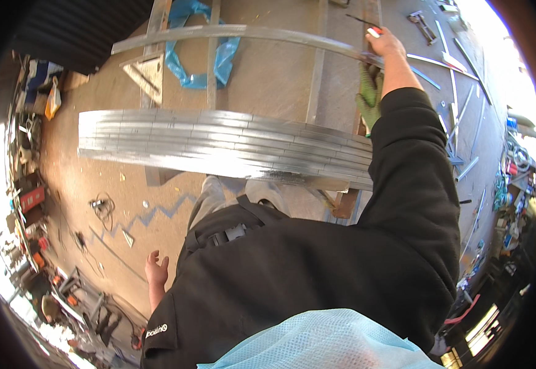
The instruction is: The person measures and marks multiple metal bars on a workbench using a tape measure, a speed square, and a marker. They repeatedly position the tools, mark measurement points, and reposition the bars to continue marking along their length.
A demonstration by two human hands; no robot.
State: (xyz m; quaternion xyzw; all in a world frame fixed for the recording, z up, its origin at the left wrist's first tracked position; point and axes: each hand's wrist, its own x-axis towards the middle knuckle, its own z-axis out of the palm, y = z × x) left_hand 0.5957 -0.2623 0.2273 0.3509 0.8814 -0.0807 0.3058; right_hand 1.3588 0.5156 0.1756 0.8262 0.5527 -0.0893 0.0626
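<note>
Reaching to the far right with the right arm, in a black sleeve (412, 163) drawn up to bare the forearm, with the elbow bent only a little. Gripping with the right hand (389, 44), fingers curled closed round a slim red-and-white tool (374, 31), its thin dark end aimed left, near the right end of the far metal bar (268, 35); impossible to tell whether in contact with it. Passing above a green glove (369, 89) with the forearm. Hanging the left hand (157, 270) low at the near left, well apart from the metal, fingers loosely bent, thumb apart, holding nothing visible. Between the body and the bar, a stack of silver metal lengths (219, 144); at left, a pale triangle (155, 69); beneath the bar, blue plastic (191, 80).
</note>
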